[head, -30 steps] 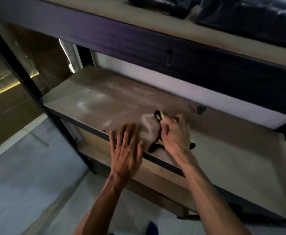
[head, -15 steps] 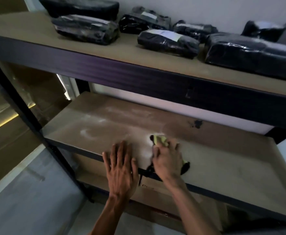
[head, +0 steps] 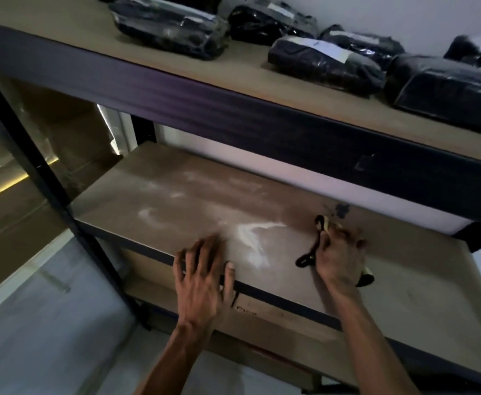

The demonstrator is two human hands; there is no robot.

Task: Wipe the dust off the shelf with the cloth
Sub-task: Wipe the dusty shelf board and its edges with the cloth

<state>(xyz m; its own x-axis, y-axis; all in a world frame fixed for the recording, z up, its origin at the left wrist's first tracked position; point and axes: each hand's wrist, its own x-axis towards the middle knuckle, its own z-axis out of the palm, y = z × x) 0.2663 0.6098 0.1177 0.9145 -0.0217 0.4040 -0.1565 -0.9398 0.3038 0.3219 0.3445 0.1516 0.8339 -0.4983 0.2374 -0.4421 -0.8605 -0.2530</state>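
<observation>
In the head view, your right hand (head: pixel 339 259) sat right of centre in the frame, pressed down on the shelf (head: pixel 176 206). Its fingers (head: pixel 353 236) were curled over the cloth (head: pixel 309 253) and held it bunched against the board. The cloth was mostly hidden under the hand; a dark strip of it trailed out on the hand's left side, a pale yellowish bit showed at the fingertips, and another dark bit poked out at the lower right of the hand. The hand was blurred, so you could not make out the fold of the cloth.

Your left hand (head: pixel 202 276) lay at lower centre, flat on the shelf's front edge, its fingers (head: pixel 205 246) spread wide and holding nothing, the thumb along the dark front rail. The two hands were apart, with white streaks of dust (head: pixel 250 235) on the board between them. More faint dust (head: pixel 159 212) smeared the left half of the shelf, toward the middle left of the frame. A small dark stain (head: pixel 340 209) marked the board just above your right hand, near the back.

Across the top of the frame ran the upper shelf (head: pixel 248 72), carrying several black packages (head: pixel 171 27) wrapped in plastic, lined up from upper centre to upper right. A black post (head: pixel 48 189) of the rack crossed the left side, and the pale floor (head: pixel 48 323) filled the lower left.
</observation>
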